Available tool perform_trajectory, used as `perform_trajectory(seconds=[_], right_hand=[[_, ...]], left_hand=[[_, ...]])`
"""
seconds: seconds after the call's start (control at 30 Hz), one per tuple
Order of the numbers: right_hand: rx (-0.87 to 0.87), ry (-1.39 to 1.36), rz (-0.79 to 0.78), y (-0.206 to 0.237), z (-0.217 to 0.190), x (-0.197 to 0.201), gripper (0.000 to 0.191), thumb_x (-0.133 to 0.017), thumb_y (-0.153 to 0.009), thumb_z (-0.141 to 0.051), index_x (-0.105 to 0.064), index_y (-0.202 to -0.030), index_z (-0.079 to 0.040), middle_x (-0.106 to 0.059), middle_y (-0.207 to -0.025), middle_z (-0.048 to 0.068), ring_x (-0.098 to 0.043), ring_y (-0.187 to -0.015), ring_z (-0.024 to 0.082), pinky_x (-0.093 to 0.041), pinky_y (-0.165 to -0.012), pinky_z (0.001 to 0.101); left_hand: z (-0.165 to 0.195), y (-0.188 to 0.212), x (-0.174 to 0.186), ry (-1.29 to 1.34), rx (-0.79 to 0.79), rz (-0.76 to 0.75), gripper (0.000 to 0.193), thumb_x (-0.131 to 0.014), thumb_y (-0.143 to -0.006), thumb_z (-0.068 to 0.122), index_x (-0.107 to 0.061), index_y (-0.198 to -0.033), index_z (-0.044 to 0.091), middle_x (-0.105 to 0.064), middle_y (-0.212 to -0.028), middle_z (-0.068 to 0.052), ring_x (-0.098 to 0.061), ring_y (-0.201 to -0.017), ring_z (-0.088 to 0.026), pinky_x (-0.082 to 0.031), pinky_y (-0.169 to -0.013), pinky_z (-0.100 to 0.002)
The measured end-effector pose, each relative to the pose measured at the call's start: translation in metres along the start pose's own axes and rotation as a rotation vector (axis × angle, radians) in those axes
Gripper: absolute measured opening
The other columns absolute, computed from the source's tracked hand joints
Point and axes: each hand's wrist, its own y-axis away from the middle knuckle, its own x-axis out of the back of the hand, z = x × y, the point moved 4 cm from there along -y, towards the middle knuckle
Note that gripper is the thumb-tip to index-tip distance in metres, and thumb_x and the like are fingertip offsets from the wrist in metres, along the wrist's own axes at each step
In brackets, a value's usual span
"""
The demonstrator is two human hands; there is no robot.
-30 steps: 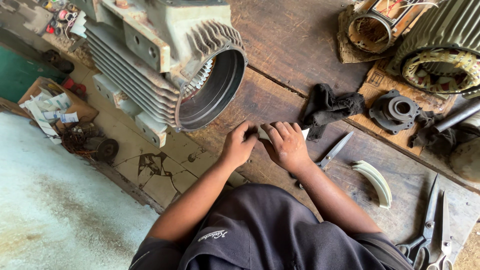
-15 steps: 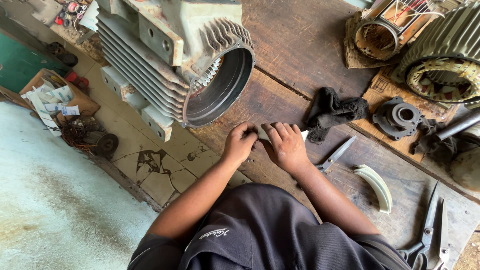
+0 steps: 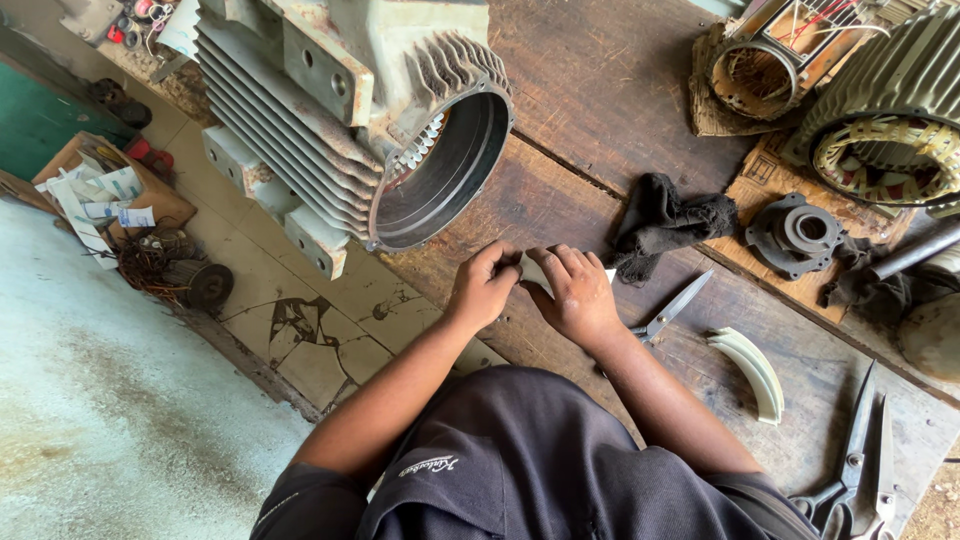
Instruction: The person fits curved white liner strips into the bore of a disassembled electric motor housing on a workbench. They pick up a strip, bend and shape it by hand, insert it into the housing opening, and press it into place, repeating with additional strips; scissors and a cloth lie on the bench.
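Note:
My left hand (image 3: 485, 288) and my right hand (image 3: 578, 292) meet over the wooden bench (image 3: 600, 90), both pinching a small pale strip of insulating paper (image 3: 534, 268). Only a bit of the strip shows between the fingers, and a white tip pokes out past my right hand. Just beyond the hands lies the open end of a large finned grey motor housing (image 3: 400, 130), empty inside. To the right of my right hand, a small pair of scissors (image 3: 672, 308) rests on the bench.
A black rag (image 3: 665, 220) lies behind the hands. A curved stack of pale strips (image 3: 752, 372) and large shears (image 3: 858, 460) are at the right. Wound stators (image 3: 890, 140) (image 3: 755, 75) and a dark end cap (image 3: 800, 232) sit far right. The bench edge drops to a tiled floor (image 3: 300, 320) at left.
Both hands stay together on the strip at almost the same spot. The view has shifted slightly, so the motor housing sits a little lower and to the right.

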Motion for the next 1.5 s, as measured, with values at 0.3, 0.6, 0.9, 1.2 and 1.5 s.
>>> perform_trajectory(seconds=[0.3, 0.6, 0.9, 1.2, 1.5], right_hand=[[-0.009, -0.101, -0.010, -0.010, -0.011, -0.005, 0.053, -0.082, -0.074, -0.016, -0.063, -0.123, -0.006, -0.066, -0.105, 0.010, -0.066, -0.096, 0.031, -0.049, -0.076, 0.0432], [-0.014, -0.106, -0.055, -0.029, -0.049, -0.017, 0.052, -0.084, -0.074, -0.019, -0.063, -0.120, -0.007, -0.066, -0.103, 0.013, -0.065, -0.094, 0.036, -0.051, -0.078, 0.0453], [-0.006, -0.049, -0.068, -0.049, -0.119, -0.052, 0.054, -0.085, -0.074, -0.021, -0.063, -0.121, -0.007, -0.069, -0.108, 0.013, -0.068, -0.097, 0.036, -0.051, -0.080, 0.0463], [-0.173, -0.087, -0.068, -0.058, -0.185, -0.092, 0.052, -0.084, -0.071, -0.014, -0.065, -0.119, -0.008, -0.071, -0.106, 0.014, -0.069, -0.097, 0.037, -0.055, -0.084, 0.0451], [-0.349, 0.041, -0.027, -0.040, -0.221, -0.112, 0.049, -0.084, -0.072, -0.017, -0.066, -0.118, -0.009, -0.071, -0.107, 0.013, -0.068, -0.099, 0.037, -0.055, -0.084, 0.0453]], left_hand=[[0.000, 0.004, 0.013, 0.012, -0.001, 0.059, 0.010, -0.063, -0.095, -0.001, -0.063, -0.104, 0.002, -0.067, -0.082, 0.000, -0.061, -0.074, -0.004, -0.051, -0.066, -0.023], [0.013, 0.014, 0.058, -0.083, -0.129, 0.049, 0.009, -0.068, -0.092, 0.001, -0.064, -0.100, 0.002, -0.065, -0.084, 0.000, -0.062, -0.074, -0.007, -0.050, -0.064, -0.025], [0.005, 0.029, 0.120, 0.088, -0.108, 0.033, 0.010, -0.070, -0.091, 0.001, -0.065, -0.100, 0.002, -0.069, -0.086, -0.002, -0.064, -0.078, -0.010, -0.053, -0.070, -0.027], [0.036, 0.059, 0.199, -0.052, -0.265, -0.066, 0.013, -0.071, -0.089, 0.001, -0.063, -0.099, 0.001, -0.070, -0.086, -0.009, -0.070, -0.078, -0.018, -0.056, -0.070, -0.032], [0.027, 0.077, 0.219, 0.018, -0.265, -0.210, 0.017, -0.069, -0.087, -0.003, -0.061, -0.100, 0.002, -0.068, -0.091, -0.009, -0.070, -0.081, -0.018, -0.056, -0.073, -0.031]])
